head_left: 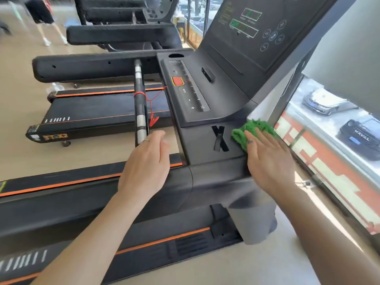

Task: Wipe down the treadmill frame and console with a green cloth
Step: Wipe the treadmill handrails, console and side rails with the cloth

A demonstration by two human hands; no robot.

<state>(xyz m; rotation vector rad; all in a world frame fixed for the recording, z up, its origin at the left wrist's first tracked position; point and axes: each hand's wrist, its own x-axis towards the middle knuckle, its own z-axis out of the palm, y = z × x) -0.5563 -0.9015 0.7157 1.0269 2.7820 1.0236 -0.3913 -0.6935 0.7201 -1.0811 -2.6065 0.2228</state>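
- The green cloth (254, 130) lies bunched on the dark frame (205, 153) of the treadmill, at its right edge, just below the sloping console (205, 95) and beside an X-shaped mark in the plastic.
- My right hand (269, 161) lies flat on the near part of the cloth, fingers straight and close together, pressing it down; I judge the flat palm is there to spread pressure for a wiping stroke.
- My left hand (148, 163) hovers over the frame's left side, fingers relaxed and loosely together, holding nothing; I cannot tell whether it touches the plastic. It seems placed to steady me.
- The console slopes up from the cloth, with a red stop button (177, 81) and a dark screen (257, 27) above; I judge both not yet wiped.
- A handlebar (140, 103) with a red safety cord (152, 112) runs left of the console.
- Further treadmills stand behind; through the window (329, 128) on my right, parked cars below.
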